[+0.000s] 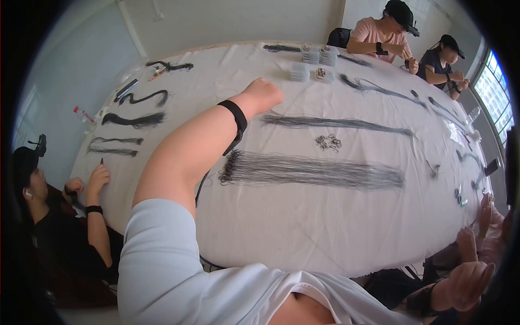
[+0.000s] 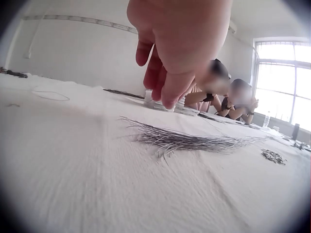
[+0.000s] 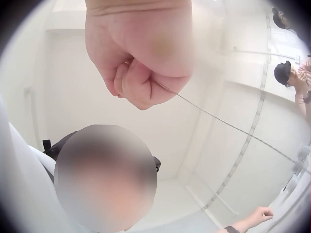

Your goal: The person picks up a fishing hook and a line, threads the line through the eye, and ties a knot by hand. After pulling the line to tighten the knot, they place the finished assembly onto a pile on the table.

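Note:
My left hand (image 1: 262, 95) reaches forward above the white tablecloth, just beyond a bundle of fine dark strands (image 1: 336, 123). In the left wrist view, the fingers of the left hand (image 2: 167, 73) hang down loosely, slightly bent, with nothing visible between them. Low at the right of the head view, my right hand (image 1: 467, 286) is raised beside the table. The right wrist view has the right hand (image 3: 138, 73) with fingers curled tightly round a thin twisted strand (image 3: 218, 118), which runs off taut towards the table. A wider bundle of strands (image 1: 319, 170) lies nearer me.
Clear plastic boxes (image 1: 311, 64) stand stacked at the back. A small pile of dark curled pieces (image 1: 328, 142) lies between the two bundles. More dark bundles (image 1: 132, 119) lie at the left. Several people sit round the table, one at the left (image 1: 59, 216). A window (image 1: 495, 86) is at the right.

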Motion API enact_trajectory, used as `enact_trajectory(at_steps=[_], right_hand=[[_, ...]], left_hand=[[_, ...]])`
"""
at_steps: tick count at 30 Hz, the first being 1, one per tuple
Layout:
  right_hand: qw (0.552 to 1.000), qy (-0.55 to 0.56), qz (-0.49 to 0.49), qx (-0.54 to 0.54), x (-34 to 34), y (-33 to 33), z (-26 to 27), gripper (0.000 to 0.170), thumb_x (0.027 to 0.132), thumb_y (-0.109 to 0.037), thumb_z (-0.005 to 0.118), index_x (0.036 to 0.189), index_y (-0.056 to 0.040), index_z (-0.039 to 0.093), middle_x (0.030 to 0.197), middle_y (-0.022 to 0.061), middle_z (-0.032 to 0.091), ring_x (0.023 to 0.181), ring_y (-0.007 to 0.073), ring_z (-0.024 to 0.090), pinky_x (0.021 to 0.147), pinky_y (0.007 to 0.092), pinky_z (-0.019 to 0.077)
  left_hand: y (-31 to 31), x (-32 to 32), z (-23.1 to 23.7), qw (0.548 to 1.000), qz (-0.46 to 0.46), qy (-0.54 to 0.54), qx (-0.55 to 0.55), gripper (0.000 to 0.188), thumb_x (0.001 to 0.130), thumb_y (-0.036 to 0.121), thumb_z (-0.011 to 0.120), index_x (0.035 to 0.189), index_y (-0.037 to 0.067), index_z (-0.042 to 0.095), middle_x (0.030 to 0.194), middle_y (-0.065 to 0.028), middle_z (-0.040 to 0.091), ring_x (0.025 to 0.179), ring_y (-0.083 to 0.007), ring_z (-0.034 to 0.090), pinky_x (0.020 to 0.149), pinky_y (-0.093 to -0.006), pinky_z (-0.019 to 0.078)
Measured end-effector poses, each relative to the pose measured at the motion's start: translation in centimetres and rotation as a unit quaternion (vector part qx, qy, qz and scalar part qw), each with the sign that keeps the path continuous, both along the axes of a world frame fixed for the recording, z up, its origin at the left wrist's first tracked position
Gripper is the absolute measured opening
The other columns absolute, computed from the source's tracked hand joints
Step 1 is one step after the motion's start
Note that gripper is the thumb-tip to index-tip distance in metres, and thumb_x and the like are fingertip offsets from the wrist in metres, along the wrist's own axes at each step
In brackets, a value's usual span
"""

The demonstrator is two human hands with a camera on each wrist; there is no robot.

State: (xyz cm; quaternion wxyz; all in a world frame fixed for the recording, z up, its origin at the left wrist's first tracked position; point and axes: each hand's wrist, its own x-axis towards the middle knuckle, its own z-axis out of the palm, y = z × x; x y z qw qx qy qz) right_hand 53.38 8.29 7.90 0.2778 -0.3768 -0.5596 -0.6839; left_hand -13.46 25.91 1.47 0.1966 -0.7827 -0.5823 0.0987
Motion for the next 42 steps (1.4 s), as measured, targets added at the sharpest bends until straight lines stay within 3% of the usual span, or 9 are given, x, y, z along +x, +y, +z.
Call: enact_trajectory(at_steps=[7,10,11,12,15,25,30,33,42], right_hand=[[0.903,-0.250,-0.332,0.106,-5.3,-1.9,3.8,0.012,0.083,-0.005,0.059,0.078,0.0055,0.060,0.075,0.0080,0.063,0.073,0.0245,0.065,0.072,0.0280,0.0556],[0.613,-0.408,-0.583,0.344,-5.4,-2.3,5.0,0.009,0.085,-0.004,0.057,0.080,0.0043,0.057,0.075,0.0084,0.059,0.074,0.0231,0.063,0.070,0.0274,0.0535],[0.430,-0.427,-0.658,0.448,-5.8,-2.4,5.7,0.008,0.086,-0.004,0.056,0.083,0.0034,0.056,0.075,0.0088,0.058,0.073,0.0227,0.062,0.068,0.0271,0.0527],[0.089,-0.393,-0.731,0.550,-6.9,-2.6,6.4,0.007,0.087,-0.004,0.055,0.085,0.0025,0.055,0.076,0.0091,0.057,0.073,0.0223,0.061,0.066,0.0269,0.0518],[-0.128,-0.362,-0.721,0.577,-8.1,-4.2,7.9,0.004,0.091,-0.004,0.052,0.092,-0.0001,0.051,0.077,0.0103,0.054,0.071,0.0210,0.057,0.061,0.0261,0.0494],[-0.173,-0.244,-0.735,0.609,-7.0,-6.3,8.5,0.027,0.072,-0.001,0.077,0.088,-0.0031,0.055,0.070,0.0082,0.055,0.048,0.0162,0.051,0.043,0.0244,0.0400],[-0.010,-0.028,-0.721,0.692,-15.8,-0.2,8.3,0.025,0.075,-0.003,0.076,0.092,0.0048,0.060,0.079,0.0147,0.059,0.049,0.0164,0.054,0.040,0.0258,0.0401],[-0.101,-0.296,-0.668,0.675,-23.2,0.2,4.0,0.019,0.085,-0.012,0.067,0.088,-0.0005,0.053,0.069,0.0004,0.051,0.048,0.0042,0.036,0.041,0.0201,0.0263],[0.109,-0.456,-0.456,0.756,-31.4,10.4,-9.1,0.004,0.092,-0.012,0.056,0.088,-0.0118,0.054,0.061,-0.0102,0.030,0.047,0.0012,0.022,0.040,0.0188,0.0142]], left_hand=[[-1.7,1.8,1.6,0.995,0.076,0.050,-0.038,0.015,0.075,0.012,0.063,0.090,0.013,0.067,0.092,-0.0099,0.066,0.090,-0.0257,0.064,0.077,-0.0406,0.0492],[-2.3,3.8,3.4,0.992,0.085,-0.052,-0.082,0.022,0.075,0.018,0.065,0.096,0.010,0.065,0.095,-0.0118,0.065,0.094,-0.0284,0.062,0.078,-0.0413,0.0494],[-2.6,4.8,3.9,0.987,0.072,-0.111,-0.092,0.024,0.076,0.020,0.065,0.098,0.010,0.065,0.096,-0.0126,0.065,0.095,-0.0293,0.061,0.078,-0.0413,0.0494],[-2.9,5.8,4.5,0.985,0.069,-0.127,-0.094,0.025,0.076,0.021,0.064,0.097,0.009,0.064,0.096,-0.0129,0.065,0.095,-0.0300,0.061,0.078,-0.0411,0.0492],[-5.3,8.3,6.2,0.978,0.041,-0.184,-0.095,0.025,0.077,0.022,0.063,0.096,0.006,0.064,0.095,-0.0136,0.064,0.093,-0.0314,0.060,0.078,-0.0407,0.0485],[-22.7,5.1,6.5,0.939,0.101,-0.328,-0.019,0.024,0.076,0.016,0.066,0.094,0.000,0.062,0.092,-0.0158,0.062,0.089,-0.0310,0.059,0.078,-0.0363,0.0467],[-28.3,1.9,4.5,0.893,0.276,-0.356,-0.019,0.027,0.078,0.017,0.066,0.098,0.000,0.062,0.094,-0.0172,0.061,0.092,-0.0308,0.059,0.080,-0.0364,0.0465],[-30.7,-1.7,1.6,0.918,0.198,-0.338,0.059,0.028,0.082,0.017,0.063,0.105,0.001,0.060,0.099,-0.0167,0.060,0.091,-0.0289,0.058,0.078,-0.0358,0.0466],[-31.0,-1.7,-0.3,0.886,0.259,-0.385,-0.001,0.032,0.084,0.023,0.064,0.109,0.003,0.059,0.108,-0.0158,0.057,0.099,-0.0270,0.058,0.085,-0.0342,0.0471]])
